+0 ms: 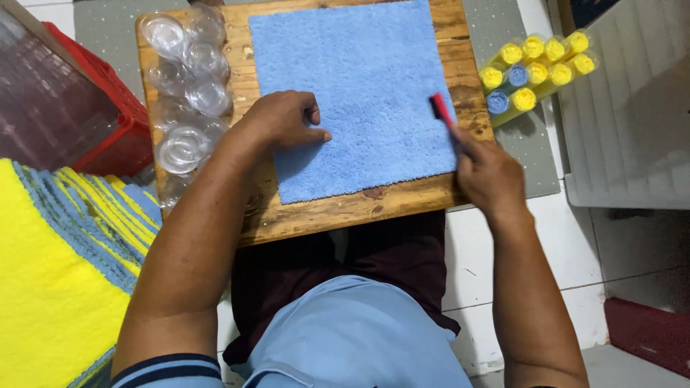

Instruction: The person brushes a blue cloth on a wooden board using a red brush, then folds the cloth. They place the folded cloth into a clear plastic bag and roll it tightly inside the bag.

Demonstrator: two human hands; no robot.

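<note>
Left hand [284, 118] rests knuckles-up on the blue cloth [359, 93], fingers loosely curled and thumb extended, pressing the fabric flat rather than gripping it. Right hand [487, 174] is closed around a small red brush [440, 109], held at the cloth's right edge.

Location: the cloth lies spread on a wooden tabletop [323, 212] across the person's lap, covering most of the board, its near edge roughly parallel to the board's front.

Progress, as judged: the cloth is laid out flat and square, with no fold yet visible. The brush meets only the right margin, so most of the surface appears unworked.

Orientation: the brush's long axis runs diagonally, its dark head pointing up and left, away from the person, handle end buried in the fist.

Surroundings: clear plastic cups [185, 86] occupy the board's left strip; yellow-capped bottles [535, 68] lie beyond its right; stacked yellow and blue cloths [65, 244] sit at the left.
</note>
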